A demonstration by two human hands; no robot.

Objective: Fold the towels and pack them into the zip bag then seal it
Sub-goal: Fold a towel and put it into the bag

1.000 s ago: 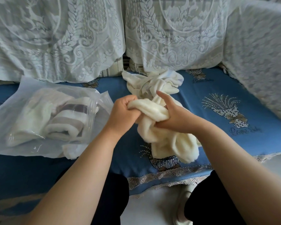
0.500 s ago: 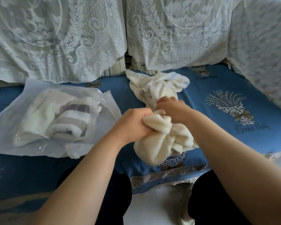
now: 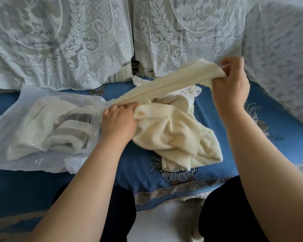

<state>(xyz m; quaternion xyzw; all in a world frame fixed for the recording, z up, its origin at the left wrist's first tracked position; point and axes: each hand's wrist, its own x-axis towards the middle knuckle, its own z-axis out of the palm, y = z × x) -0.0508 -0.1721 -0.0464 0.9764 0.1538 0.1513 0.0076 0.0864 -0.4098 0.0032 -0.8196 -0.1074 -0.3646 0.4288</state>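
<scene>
A cream towel (image 3: 175, 137) lies crumpled on the blue sofa seat (image 3: 226, 109), with one edge pulled taut between my hands. My left hand (image 3: 119, 119) grips that edge low, beside the bag's mouth. My right hand (image 3: 233, 84) holds the other end raised at the right. A clear zip bag (image 3: 24, 109) lies at the left with folded towels (image 3: 63, 133) inside, one of them striped grey. Behind the cream towel a white towel (image 3: 191, 93) lies bunched up, partly hidden.
Lace-covered back cushions (image 3: 77, 41) stand along the rear and a lace-covered armrest (image 3: 283, 58) rises at the right. The seat's trimmed front edge (image 3: 173, 191) runs just above my dark-clothed knees.
My hands held the bunched cream towel together; they have now moved apart, the right hand up and to the right, drawing one edge straight. The rest of the towel has dropped onto the seat.
</scene>
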